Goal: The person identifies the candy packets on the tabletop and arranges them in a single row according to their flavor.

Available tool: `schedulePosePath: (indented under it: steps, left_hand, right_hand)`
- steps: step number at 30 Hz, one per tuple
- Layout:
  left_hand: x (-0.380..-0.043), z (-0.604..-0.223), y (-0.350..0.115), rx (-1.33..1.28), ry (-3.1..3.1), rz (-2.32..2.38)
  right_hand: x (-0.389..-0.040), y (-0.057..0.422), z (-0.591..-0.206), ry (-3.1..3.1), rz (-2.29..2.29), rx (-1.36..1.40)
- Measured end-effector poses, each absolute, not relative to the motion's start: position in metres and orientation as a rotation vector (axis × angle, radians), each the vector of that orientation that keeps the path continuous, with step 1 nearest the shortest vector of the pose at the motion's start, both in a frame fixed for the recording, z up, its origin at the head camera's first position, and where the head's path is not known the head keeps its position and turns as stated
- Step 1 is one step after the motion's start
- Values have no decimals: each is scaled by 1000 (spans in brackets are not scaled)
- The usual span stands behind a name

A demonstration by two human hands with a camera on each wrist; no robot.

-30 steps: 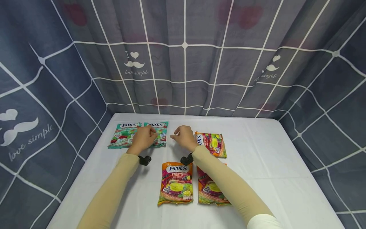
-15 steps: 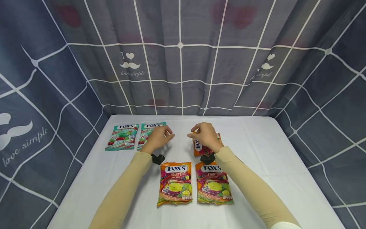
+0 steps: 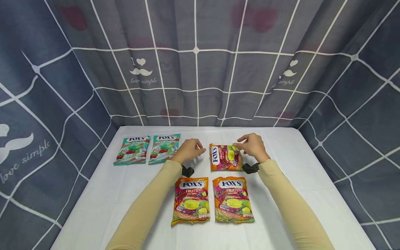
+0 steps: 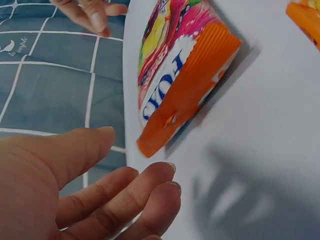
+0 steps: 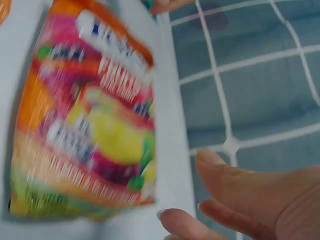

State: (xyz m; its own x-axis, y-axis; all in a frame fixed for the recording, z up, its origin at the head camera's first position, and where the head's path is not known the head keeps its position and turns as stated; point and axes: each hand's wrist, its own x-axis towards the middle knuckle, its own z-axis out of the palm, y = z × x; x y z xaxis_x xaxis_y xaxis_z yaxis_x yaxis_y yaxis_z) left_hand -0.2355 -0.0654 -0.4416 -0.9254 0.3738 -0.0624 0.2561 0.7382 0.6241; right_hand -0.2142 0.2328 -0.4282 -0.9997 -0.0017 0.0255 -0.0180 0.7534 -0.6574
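A sideways orange Fox's Fruits candy bag (image 3: 225,158) lies between the two hands, its printed top end toward the left. My left hand (image 3: 189,150) hovers left of it with fingers loosely bent. In the left wrist view, that hand (image 4: 105,190) holds nothing, and a gap separates it from the bag's crimped orange end (image 4: 195,90). My right hand (image 3: 252,146) is at the bag's right end. The right wrist view shows its fingers (image 5: 235,185) spread, apart from the blurred bag (image 5: 90,120).
Two more Fox's Fruits bags, a left one (image 3: 191,200) and a right one (image 3: 233,199), lie upright in front. Two green Fox's Mint Blossom bags (image 3: 132,150) lie side by side at back left. Grey checked curtains (image 3: 200,69) surround the white table (image 3: 300,166).
Both hands have moved right. My left hand has left the second green bag for the space beside the sideways bag. My right hand has passed over that bag to its right end.
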Motion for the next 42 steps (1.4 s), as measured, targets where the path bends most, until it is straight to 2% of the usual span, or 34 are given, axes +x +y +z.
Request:
schedulePosePath:
  steps: [6,11,22,42]
  left_hand:
    - [-239,-459,-49,479,2671,955]
    - [-241,-473,-36,402,2615,933]
    - [-235,-473,-23,305,2505,966]
    - [-237,-474,-14,352,2574,932]
  right_hand:
    - [-217,263,-452,-3046,1191,-224]
    - [-218,272,-470,-3110,1332,-300]
    - [-218,263,-475,-3113,1469,-297]
    - [-216,259,-474,-3102,1565,-218]
